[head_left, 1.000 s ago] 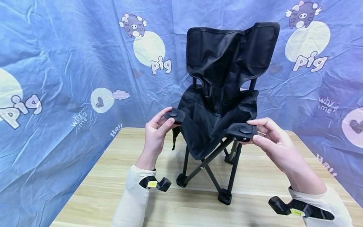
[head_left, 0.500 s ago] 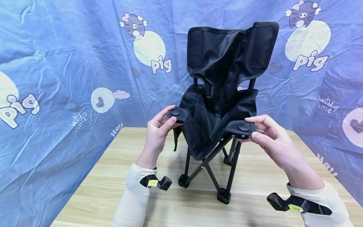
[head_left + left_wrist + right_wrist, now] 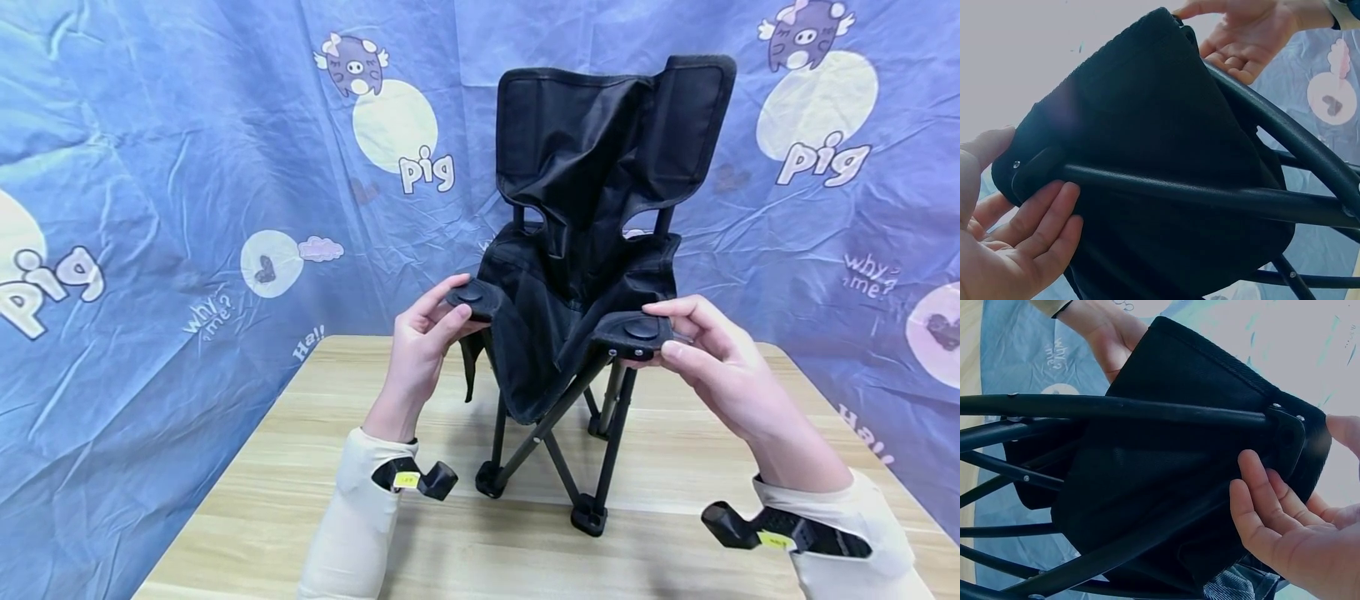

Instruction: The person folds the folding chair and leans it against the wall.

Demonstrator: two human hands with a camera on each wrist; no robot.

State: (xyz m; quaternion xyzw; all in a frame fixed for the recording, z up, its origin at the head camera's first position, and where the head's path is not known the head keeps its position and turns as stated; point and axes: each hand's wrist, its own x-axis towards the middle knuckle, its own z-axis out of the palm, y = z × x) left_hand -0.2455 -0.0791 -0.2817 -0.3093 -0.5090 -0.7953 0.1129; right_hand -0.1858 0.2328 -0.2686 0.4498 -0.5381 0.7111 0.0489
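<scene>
my left hand [image 3: 422,337] and right hand [image 3: 723,367] each pinch a front corner [image 3: 477,298] of the black chair [image 3: 581,142]; uneven pulling could tip it over.

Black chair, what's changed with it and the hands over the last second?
The left hand and right hand have drawn slightly closer together and a little higher in the head view, bringing the chair's front corners and front feet inward. Nothing was newly grasped or released; the chair stays upright.

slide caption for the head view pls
Left hand and right hand grip the front seat corners of a black fabric chair.
</scene>
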